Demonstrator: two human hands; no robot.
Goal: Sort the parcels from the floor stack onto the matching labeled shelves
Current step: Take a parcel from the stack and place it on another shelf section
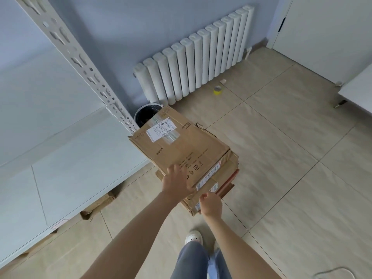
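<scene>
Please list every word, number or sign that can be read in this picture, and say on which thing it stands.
None can be read for certain.
Top parcel: white shipping label, barcodes and text too blurred.
Top parcel's printed lines and handling symbols: too blurred.
Lower parcel's label: too blurred.
Shelf tag: illegible.

A yellow tape roll (217, 90) lies near the white radiator (193, 57).

Nothing reads clearly. The top parcel (181, 146), mid-frame, bears a white shipping label (161, 128) with barcodes, upside-down printed lines and handling symbols, possibly a recycling mark; every character is too blurred.
</scene>
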